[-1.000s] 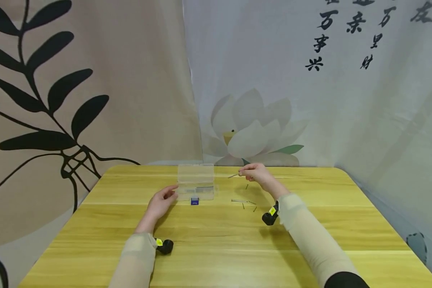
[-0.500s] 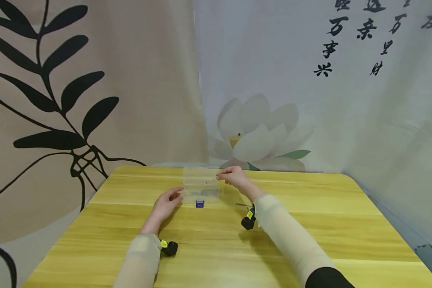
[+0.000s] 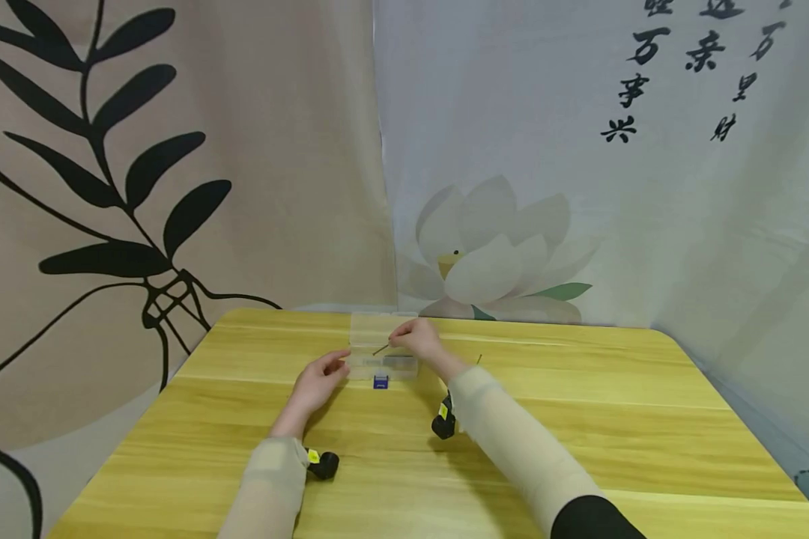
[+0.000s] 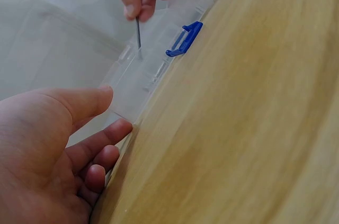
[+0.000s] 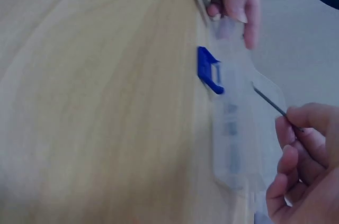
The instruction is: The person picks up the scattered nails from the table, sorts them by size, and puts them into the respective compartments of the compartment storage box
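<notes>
- Right hand (image 3: 416, 340) has moved left since a second ago, from beside the clear box (image 3: 403, 370) to above it.
- Left hand (image 3: 319, 383): fingers reach out, spread apart, touching the box's left end without gripping it.
- Clear box: sits near the far edge of the surface (image 3: 377, 449), lid (image 3: 367, 329) swung back, blue latch (image 3: 380, 383) facing the person. Any marking on the latch is too small to read.
- Nail (image 5: 269, 100): slants down over the box; contact cannot be told.
- Right hand's fingers: pinched together on the nail's upper end.
- Second nail (image 3: 480, 359): lies beyond the right sleeve (image 3: 519, 449); wood stretches on to the right edge.
- Cloth (image 3: 546, 112): brushed characters read 万事兴 and 万里财.
</notes>
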The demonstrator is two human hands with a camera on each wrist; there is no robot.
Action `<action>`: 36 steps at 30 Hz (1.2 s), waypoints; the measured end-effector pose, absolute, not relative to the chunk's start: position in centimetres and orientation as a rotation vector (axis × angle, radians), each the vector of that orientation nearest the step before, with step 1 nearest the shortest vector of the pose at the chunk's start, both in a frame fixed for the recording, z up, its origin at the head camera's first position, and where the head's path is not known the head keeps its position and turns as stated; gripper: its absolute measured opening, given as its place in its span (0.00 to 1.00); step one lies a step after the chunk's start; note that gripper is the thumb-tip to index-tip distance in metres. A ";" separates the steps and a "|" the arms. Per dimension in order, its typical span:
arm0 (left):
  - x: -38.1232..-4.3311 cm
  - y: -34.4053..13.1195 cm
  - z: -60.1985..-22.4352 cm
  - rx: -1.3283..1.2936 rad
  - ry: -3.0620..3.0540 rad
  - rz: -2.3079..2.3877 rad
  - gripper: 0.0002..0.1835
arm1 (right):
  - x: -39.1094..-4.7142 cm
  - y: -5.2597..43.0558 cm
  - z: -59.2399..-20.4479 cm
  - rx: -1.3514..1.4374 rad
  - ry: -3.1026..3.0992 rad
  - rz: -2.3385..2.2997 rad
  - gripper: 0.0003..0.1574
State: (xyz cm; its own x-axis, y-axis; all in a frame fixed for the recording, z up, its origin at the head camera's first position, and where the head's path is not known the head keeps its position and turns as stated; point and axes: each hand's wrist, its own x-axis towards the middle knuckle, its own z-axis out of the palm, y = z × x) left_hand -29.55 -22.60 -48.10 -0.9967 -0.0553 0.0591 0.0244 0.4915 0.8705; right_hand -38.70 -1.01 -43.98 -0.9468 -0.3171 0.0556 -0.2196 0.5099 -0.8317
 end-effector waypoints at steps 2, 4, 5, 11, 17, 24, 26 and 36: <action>-29.6 -22.5 -48.0 0.025 -2.644 -1.546 0.22 | -38.6 -1.2 -44.1 -0.485 2.667 -1.395 0.05; -29.6 -22.5 -48.0 0.022 -2.643 -1.545 0.22 | -38.5 -1.4 -44.3 -0.513 2.695 -1.358 0.05; -29.6 -22.4 -48.0 0.022 -2.642 -1.545 0.22 | -38.5 -1.5 -44.4 -0.528 2.702 -1.344 0.05; -29.6 -22.4 -48.0 0.025 -2.639 -1.538 0.21 | -38.5 -1.5 -44.7 -0.626 2.761 -1.223 0.06; -29.6 -22.4 -48.0 0.032 -2.642 -1.543 0.21 | -38.3 -0.9 -44.8 -0.683 2.749 -1.259 0.06; -29.7 -22.6 -48.1 0.033 -2.652 -1.531 0.22 | -37.5 1.9 -43.7 -0.653 2.663 -1.376 0.07; -29.7 -22.5 -48.2 0.037 -2.655 -1.525 0.22 | -37.1 3.5 -43.5 -0.649 2.637 -1.381 0.09; -29.5 -22.7 -48.0 0.021 -2.677 -1.522 0.22 | -34.3 11.9 -44.3 -0.485 2.446 -1.510 0.16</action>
